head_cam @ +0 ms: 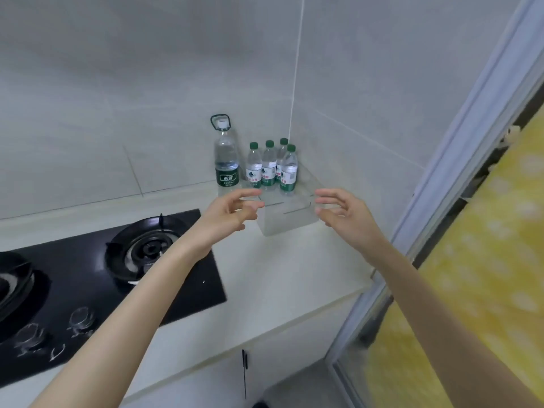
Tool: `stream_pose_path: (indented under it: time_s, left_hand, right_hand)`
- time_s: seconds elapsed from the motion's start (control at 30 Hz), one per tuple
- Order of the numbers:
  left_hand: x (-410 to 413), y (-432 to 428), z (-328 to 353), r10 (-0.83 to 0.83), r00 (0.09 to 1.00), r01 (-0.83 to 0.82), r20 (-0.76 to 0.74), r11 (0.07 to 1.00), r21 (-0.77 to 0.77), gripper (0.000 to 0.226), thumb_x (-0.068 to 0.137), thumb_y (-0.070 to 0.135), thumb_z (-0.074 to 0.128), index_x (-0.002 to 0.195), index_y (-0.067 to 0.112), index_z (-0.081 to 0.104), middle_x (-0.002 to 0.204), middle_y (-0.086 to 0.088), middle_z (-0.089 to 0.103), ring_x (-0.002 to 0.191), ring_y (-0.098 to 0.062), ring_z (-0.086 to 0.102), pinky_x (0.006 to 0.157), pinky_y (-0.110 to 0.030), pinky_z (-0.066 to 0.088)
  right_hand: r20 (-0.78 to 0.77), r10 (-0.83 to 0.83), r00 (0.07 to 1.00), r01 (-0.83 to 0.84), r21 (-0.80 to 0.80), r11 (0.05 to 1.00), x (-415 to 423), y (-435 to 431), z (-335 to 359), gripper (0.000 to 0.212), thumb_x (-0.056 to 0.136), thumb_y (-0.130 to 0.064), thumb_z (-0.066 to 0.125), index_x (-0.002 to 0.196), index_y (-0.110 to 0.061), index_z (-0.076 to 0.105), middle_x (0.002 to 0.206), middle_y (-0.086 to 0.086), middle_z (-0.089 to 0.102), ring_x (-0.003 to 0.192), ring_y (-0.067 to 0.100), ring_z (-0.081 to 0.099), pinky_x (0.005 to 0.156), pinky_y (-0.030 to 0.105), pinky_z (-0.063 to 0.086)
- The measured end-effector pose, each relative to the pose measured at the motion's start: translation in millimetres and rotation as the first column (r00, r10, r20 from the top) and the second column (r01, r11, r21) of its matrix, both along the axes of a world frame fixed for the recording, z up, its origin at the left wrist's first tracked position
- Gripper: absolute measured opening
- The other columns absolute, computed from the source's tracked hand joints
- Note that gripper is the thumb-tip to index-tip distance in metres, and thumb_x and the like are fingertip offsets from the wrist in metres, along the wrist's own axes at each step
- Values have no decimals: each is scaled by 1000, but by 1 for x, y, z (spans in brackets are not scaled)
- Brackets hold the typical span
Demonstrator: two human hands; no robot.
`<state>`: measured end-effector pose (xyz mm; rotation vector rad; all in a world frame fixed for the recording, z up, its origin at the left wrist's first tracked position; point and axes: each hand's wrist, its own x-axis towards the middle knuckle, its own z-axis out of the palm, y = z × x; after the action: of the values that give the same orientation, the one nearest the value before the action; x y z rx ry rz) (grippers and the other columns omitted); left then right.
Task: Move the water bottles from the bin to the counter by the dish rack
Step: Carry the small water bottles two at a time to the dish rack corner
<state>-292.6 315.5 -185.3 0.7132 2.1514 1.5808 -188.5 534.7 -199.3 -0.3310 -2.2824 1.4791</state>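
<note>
Clear plastic bottles [268, 167], translucent frosted plastic bin [290, 220], glossy black glass hob [188, 278], smooth tiles [147, 83]

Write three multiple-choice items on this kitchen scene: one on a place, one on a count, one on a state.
1. Where does the clear bin stand?
A) in a sink
B) on the counter, in the corner of the tiled walls
C) on a chair

2. How many small green-capped bottles are there?
A) two
B) four
C) six

3. What do the left hand and right hand hold?
A) a bottle each
B) one bottle together
C) nothing

Key:
1. B, the bin sits where the two walls meet.
2. B, four green caps show.
3. C, both hands have loosely spread fingers with nothing in their grip.
</note>
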Motion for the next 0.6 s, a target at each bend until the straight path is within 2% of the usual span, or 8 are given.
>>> stream_pose_path:
  time_s: [0.07,0.17,0.27,0.4,0.47,0.6]
  left_hand:
    - [-32,22,-2,15,1000,-15,-3,1000,7,30,95,22,55,123,32,57,116,7,68,107,-13,65,98,-37,49]
    - [-77,52,-9,20,1000,-20,-1,1000,2,30,96,23,54,125,30,56,117,7,68,107,-12,64,94,-34,48]
    - [-122,81,-24,22,1000,-21,10,999,-36,32,95,22,56,127,28,56,116,7,68,107,-12,63,84,-24,49]
    - [-171,111,-52,70,997,-66,30,993,-102,32,91,19,61,122,25,58,114,2,66,104,-10,59,70,-9,43]
    - [-189,120,-68,99,995,-93,27,984,-151,37,89,21,65,125,27,57,119,-1,62,105,-11,60,73,-11,44]
    - [-217,134,-95,98,993,-111,-57,942,-315,58,88,27,66,141,21,44,144,-3,47,127,-19,48,102,-23,37]
  right_hand:
    - [-3,-12,1000,12,23,1000,-32,19,0,33,88,-11,66,102,-40,60,105,-14,66,75,-9,63,79,19,49]
    - [6,-25,1000,25,41,999,-76,45,1,35,87,-10,67,99,-42,58,103,-15,66,84,-3,64,81,17,48]
    - [22,-46,999,45,60,997,-118,70,-3,30,87,-12,66,106,-35,60,105,-12,64,82,-4,62,71,4,45]
    - [45,-50,998,47,72,996,-170,98,-12,32,88,-12,66,117,-22,61,109,-11,65,77,-10,61,70,2,44]
    - [69,-47,996,43,56,997,-195,109,-20,33,88,-11,65,119,-20,61,110,-9,64,81,-5,62,70,4,45]
    - [118,-46,992,38,65,997,-251,130,-40,35,87,-7,64,119,-19,61,117,-4,63,95,16,63,76,12,45]
